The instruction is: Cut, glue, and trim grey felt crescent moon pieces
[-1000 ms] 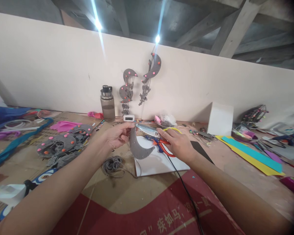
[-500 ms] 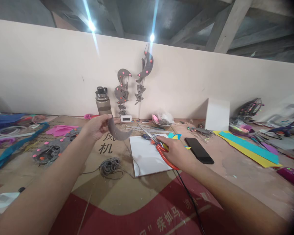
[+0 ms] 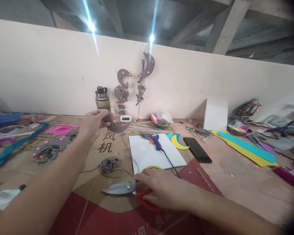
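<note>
My left hand [image 3: 92,123] is raised over the table and pinches a grey crescent-shaped felt piece [image 3: 115,125] by one tip. My right hand [image 3: 158,189] lies low near the table's front edge, fingers closed round the red and yellow handles of a pair of scissors [image 3: 127,189] whose blades point left and rest on the cardboard. A blue glue gun [image 3: 154,140] with a black cord lies on a white board [image 3: 153,153] between the hands.
A coil of grey cord [image 3: 109,164], a black phone [image 3: 197,149], a yellow and teal crescent [image 3: 177,142], a bottle [image 3: 102,99], a small clock [image 3: 125,118], a white box [image 3: 216,115]. Grey felt pieces with pink dots [image 3: 49,148] lie left; coloured sheets [image 3: 245,147] right. Moon mobiles [image 3: 134,83] hang on the wall.
My right hand brought the scissors down from the white board to the table's front edge, uncovering the glue gun. My left hand keeps the grey crescent raised at the left.
</note>
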`<action>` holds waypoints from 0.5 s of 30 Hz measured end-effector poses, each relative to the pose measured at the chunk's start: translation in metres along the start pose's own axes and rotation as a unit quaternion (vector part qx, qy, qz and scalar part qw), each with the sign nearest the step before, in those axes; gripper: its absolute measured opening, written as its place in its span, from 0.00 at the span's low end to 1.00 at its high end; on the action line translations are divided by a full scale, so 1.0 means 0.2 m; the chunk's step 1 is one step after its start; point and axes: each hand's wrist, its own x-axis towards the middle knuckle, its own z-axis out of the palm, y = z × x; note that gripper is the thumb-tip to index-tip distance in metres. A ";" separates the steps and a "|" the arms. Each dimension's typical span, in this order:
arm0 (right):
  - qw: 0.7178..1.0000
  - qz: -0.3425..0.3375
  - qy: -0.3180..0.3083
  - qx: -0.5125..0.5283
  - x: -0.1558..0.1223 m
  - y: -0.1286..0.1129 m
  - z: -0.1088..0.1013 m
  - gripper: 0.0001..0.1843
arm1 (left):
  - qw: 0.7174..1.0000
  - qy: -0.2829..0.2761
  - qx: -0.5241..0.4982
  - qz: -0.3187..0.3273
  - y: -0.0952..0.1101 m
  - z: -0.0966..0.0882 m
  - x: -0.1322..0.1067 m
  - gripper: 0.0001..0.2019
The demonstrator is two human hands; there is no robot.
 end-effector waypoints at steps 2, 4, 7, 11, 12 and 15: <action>0.999 -0.050 -0.011 -0.008 0.03 -0.04 0.03 0.24 | 0.999 -0.027 -0.022 -0.012 -0.03 0.02 -0.01 0.07; 0.995 -0.096 0.008 -0.014 0.05 -0.06 0.03 0.15 | 0.997 -0.059 -0.051 -0.024 -0.07 0.05 -0.03 0.08; 0.989 -0.077 0.122 0.008 0.10 0.00 -0.01 0.09 | 0.991 -0.101 -0.085 -0.033 -0.15 0.10 -0.07 0.10; 0.940 0.100 0.325 0.022 0.20 0.25 -0.07 0.08 | 0.991 -0.094 -0.093 -0.037 -0.22 0.17 -0.12 0.13; 0.923 0.147 0.355 0.002 0.23 0.33 -0.08 0.08 | 0.991 -0.089 -0.094 -0.038 -0.22 0.18 -0.13 0.13; 0.887 0.308 0.341 -0.044 0.31 0.54 -0.04 0.17 | 0.991 -0.089 -0.094 -0.045 -0.22 0.20 -0.15 0.13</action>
